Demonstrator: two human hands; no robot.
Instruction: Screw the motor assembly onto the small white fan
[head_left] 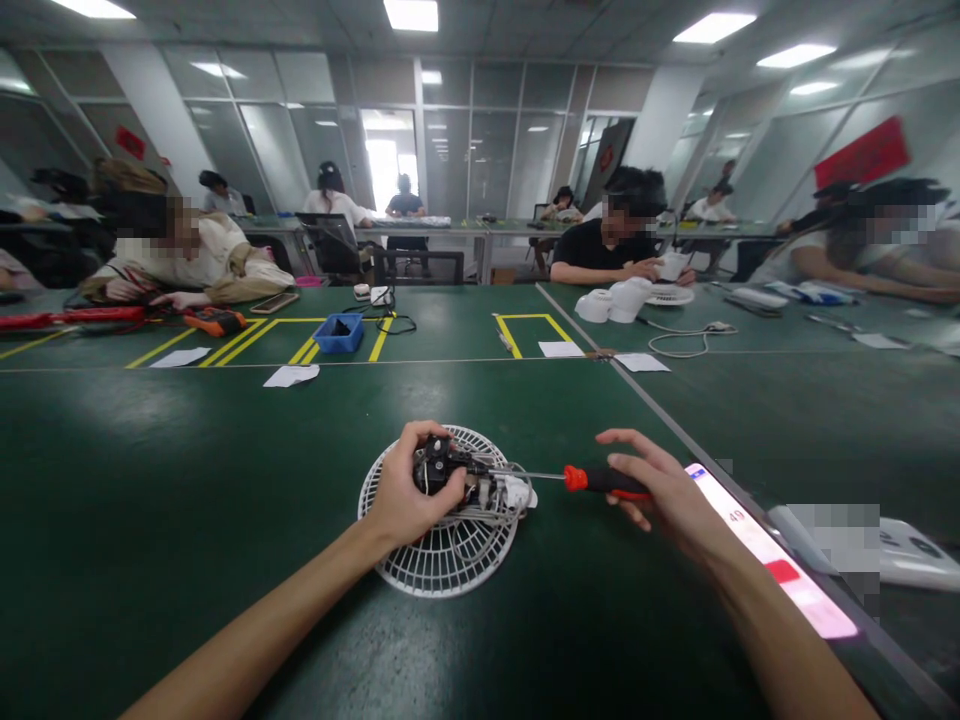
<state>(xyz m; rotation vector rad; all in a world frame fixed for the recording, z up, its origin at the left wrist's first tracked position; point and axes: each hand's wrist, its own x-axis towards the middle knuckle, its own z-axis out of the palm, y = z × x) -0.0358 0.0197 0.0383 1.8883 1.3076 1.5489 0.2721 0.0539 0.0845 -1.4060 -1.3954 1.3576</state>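
My left hand [411,488] is closed around a black fan motor assembly [437,464] with wires, which rests over a round white fan grille [446,570] on the green table. In my right hand [652,478] lies the red and black handle of a screwdriver [600,481]; the thumb and index finger are raised a little off it. The screwdriver's shaft points left, and its tip meets the motor assembly. Grey wires and a white part [519,492] sit at the assembly's right side. The exact spot under the tip is too small to make out.
A lit phone [772,560] lies right of my right arm, beside a white panel [915,553]. Farther off are a blue bin [338,334], paper slips [291,376] and white fan parts [615,300]. Other people sit working across the table.
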